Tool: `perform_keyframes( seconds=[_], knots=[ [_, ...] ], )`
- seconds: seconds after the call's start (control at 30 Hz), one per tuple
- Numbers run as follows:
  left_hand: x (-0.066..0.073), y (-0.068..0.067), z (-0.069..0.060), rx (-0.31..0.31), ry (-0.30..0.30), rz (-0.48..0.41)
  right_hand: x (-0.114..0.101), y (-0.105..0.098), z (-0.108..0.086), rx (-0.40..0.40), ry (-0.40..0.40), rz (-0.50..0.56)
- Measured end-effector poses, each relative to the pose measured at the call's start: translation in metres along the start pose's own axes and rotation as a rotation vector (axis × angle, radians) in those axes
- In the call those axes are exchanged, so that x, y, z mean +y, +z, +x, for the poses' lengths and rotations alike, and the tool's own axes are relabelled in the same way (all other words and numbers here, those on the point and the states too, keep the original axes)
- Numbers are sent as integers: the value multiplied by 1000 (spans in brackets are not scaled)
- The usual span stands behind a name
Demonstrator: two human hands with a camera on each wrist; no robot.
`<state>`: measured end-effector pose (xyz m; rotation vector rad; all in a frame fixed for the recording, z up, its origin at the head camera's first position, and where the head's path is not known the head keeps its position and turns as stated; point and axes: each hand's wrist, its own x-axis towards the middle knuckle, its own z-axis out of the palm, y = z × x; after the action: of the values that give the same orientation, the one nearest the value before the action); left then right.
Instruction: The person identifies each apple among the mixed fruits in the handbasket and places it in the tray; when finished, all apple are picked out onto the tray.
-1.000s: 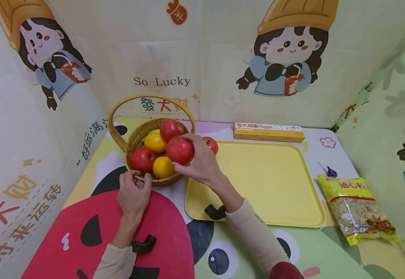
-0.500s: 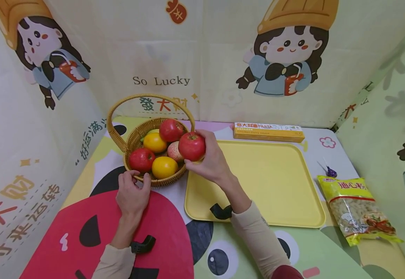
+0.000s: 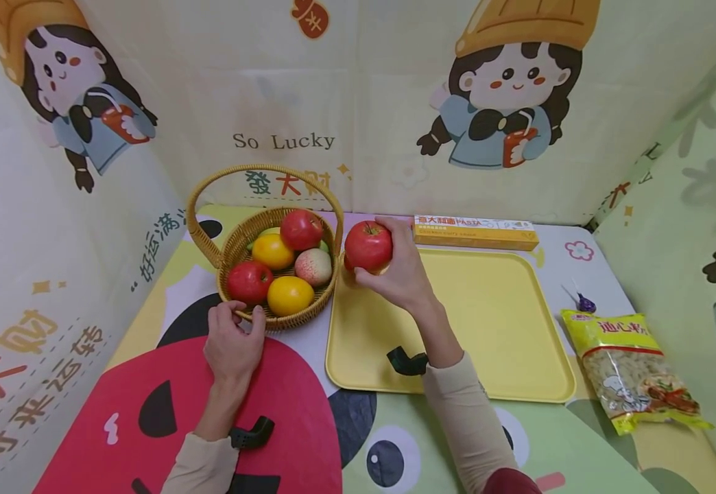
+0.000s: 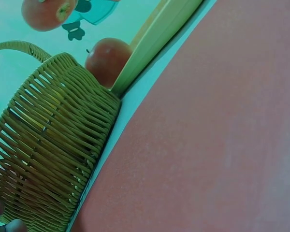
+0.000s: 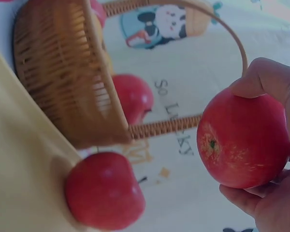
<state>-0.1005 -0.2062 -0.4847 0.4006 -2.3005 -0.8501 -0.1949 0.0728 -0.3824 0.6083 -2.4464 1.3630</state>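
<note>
Handle (image 3: 265, 168) is arching over the basket (image 3: 299, 320), hindering descent through its middle; the near half is lying open from above. Left hand (image 3: 234, 343) is blocking the near rim. Right hand (image 3: 400, 269) and held apple (image 3: 368, 245) are filling space above the tray's (image 3: 494, 322) far left corner, where a second apple (image 5: 105, 191) is sitting. Tray's right half is offering passage; pasta box (image 3: 475, 233) is bordering its far side.

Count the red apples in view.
4: the back apple and left apple in the basket, the held apple in the right hand, the corner apple on the tray. Others could be hidden in the basket.
</note>
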Motion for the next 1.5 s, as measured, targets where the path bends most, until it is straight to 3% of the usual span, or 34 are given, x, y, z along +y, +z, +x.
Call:
perform_keyframes(
  seconds=[0.4, 0.87, 1.5],
  knots=[
    [1, 0, 2, -2, 9, 5, 23, -17, 4, 35, 148, 34],
    [1, 0, 1, 6, -1, -4, 63, -21, 4, 49, 299, 4],
    [0, 0, 0, 0, -2, -10, 101, -14, 2, -17, 405, -23]
  ],
)
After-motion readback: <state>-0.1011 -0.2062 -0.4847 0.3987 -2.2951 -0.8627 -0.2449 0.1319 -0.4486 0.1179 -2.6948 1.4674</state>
